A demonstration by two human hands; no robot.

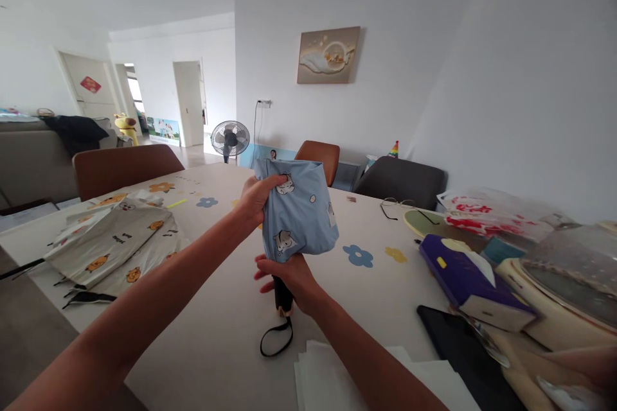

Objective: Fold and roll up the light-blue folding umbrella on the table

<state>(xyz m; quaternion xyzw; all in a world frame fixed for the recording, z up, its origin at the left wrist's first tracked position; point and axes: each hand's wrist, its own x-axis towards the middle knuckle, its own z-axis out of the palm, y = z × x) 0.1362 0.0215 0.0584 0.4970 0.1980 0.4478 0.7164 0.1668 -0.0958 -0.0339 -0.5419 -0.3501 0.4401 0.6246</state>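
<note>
A light blue folding umbrella [306,205] printed with white cartoon animals is held upright over the table, its canopy folded down loosely. My left hand [260,196] grips the canopy's left edge near the top, thumb pressed on the cloth. Lower down, my right hand [294,276] is closed round the umbrella where the canopy meets its black handle [283,298]; some fingertips show on the far side. A black wrist strap [277,352] dangles from the handle's end. To the left lies a second umbrella [120,237], cream with orange cartoon figures, loosely folded.
White papers [385,372] lie in front. On the right are a black tablet-like slab [463,347], a purple tissue box [472,276], eyeglasses [402,204], a plastic bag [496,209] and a lidded appliance [573,289]. Chairs and a standing fan [230,139] are beyond the table.
</note>
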